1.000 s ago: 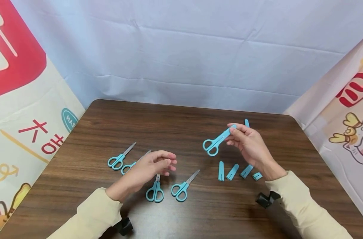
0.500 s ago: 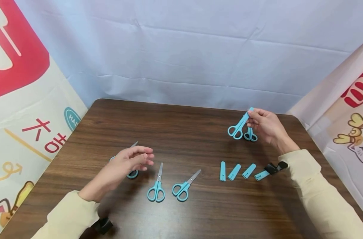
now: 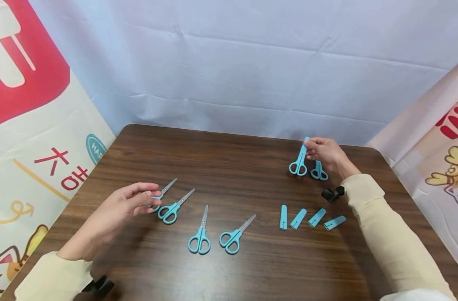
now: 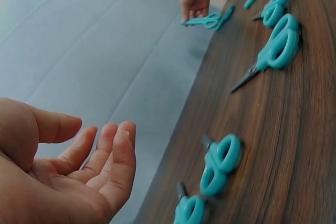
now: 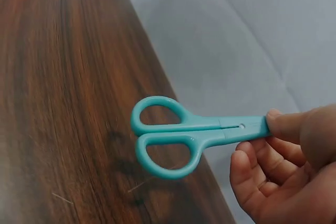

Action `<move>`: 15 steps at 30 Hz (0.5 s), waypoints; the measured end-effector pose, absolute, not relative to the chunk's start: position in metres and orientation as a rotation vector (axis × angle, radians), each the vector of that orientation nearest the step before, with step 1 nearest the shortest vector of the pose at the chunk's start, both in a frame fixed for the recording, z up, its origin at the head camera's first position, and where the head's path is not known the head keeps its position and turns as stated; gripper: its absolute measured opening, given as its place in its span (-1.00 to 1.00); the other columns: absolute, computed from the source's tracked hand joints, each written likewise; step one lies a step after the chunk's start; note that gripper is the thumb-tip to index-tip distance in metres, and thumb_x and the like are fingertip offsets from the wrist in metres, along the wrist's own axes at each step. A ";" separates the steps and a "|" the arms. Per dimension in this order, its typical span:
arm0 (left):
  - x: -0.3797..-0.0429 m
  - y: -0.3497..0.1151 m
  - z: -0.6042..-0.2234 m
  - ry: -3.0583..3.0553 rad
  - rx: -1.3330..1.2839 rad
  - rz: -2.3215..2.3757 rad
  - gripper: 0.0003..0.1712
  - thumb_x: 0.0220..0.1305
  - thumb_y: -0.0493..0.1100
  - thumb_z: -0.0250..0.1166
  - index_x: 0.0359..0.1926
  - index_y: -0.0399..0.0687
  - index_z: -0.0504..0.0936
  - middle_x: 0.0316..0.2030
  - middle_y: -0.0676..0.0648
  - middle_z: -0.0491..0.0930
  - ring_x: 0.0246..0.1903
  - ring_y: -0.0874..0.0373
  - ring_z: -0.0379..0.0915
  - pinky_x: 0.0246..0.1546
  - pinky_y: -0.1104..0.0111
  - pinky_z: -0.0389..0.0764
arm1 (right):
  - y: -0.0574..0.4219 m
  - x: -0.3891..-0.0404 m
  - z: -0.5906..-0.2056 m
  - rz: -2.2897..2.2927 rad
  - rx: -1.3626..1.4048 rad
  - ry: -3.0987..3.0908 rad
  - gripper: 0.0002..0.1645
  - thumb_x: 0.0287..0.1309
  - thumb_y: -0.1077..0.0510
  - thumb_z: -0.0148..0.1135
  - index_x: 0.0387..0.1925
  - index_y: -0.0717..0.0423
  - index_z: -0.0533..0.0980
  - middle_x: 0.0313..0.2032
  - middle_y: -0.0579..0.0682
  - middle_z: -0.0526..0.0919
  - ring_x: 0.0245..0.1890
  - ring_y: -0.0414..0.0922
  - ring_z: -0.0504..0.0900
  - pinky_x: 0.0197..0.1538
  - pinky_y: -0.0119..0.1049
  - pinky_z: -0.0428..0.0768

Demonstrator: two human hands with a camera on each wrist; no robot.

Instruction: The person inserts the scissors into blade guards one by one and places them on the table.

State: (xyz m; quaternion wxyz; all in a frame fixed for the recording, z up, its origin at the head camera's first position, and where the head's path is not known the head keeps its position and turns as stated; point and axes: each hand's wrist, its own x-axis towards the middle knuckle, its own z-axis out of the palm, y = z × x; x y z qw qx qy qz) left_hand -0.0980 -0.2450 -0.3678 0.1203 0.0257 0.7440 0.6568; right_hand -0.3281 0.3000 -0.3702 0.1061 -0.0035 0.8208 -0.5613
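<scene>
My right hand (image 3: 328, 154) pinches a pair of turquoise scissors (image 5: 173, 135) by the tip of its blade cover, handles hanging toward the table. Just beside it, partly behind the hand, another pair of scissors (image 3: 319, 172) lies at the back right. Over the left of the table my left hand (image 3: 119, 209) hovers with loosely bent fingers and nothing in them. It overlaps the leftmost bare-bladed scissors in the head view. Right of that lie more bare-bladed turquoise scissors (image 3: 170, 212), then a pair pointing away (image 3: 200, 239) and a slanted pair (image 3: 231, 241).
Several turquoise blade covers (image 3: 298, 219) lie in a row at the right, in front of the right hand. The dark wooden table (image 3: 213, 167) ends at a pale cloth (image 3: 232, 83) behind. Printed cloths hang at both sides.
My right hand has carried the covered scissors to the back right, beside the other pair there. My left hand has drawn away to the left, uncovering scissors it overlapped.
</scene>
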 end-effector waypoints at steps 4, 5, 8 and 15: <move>-0.093 -0.255 -0.368 2.190 0.067 1.930 -0.42 0.60 -0.05 0.15 0.36 -0.43 0.36 0.18 -0.25 0.57 0.05 0.06 0.65 0.04 0.33 0.67 | 0.299 -0.338 -0.379 -1.539 -0.011 2.454 -0.31 0.57 -0.05 0.07 0.43 0.39 0.29 -0.18 -0.11 0.56 -0.19 -0.19 0.60 0.02 -0.27 0.68; -0.092 -0.257 -0.368 2.190 0.067 1.936 -0.42 0.60 -0.05 0.15 0.36 -0.43 0.36 0.16 -0.22 0.59 0.04 0.07 0.65 0.04 0.33 0.68 | 0.299 -0.340 -0.381 -1.526 -0.007 2.449 -0.31 0.58 -0.04 0.06 0.43 0.40 0.28 -0.18 -0.11 0.56 -0.20 -0.19 0.60 0.02 -0.27 0.69; -0.089 -0.262 -0.367 2.186 0.051 1.956 -0.45 0.60 -0.06 0.15 0.34 -0.42 0.37 0.10 -0.11 0.64 0.06 0.05 0.65 0.02 0.34 0.68 | 0.300 -0.346 -0.387 -1.501 0.005 2.434 -0.32 0.59 0.00 0.04 0.45 0.43 0.25 -0.21 -0.10 0.56 -0.24 -0.21 0.60 0.00 -0.28 0.69; -0.086 -0.270 -0.368 2.208 0.027 1.960 -0.46 0.60 -0.07 0.16 0.33 -0.41 0.39 0.09 -0.08 0.65 0.05 0.06 0.65 0.01 0.33 0.69 | 0.298 -0.358 -0.398 -1.491 0.045 2.404 -0.33 0.60 0.09 0.02 0.49 0.45 0.18 -0.06 -0.06 0.52 -0.25 -0.27 0.60 0.02 -0.35 0.67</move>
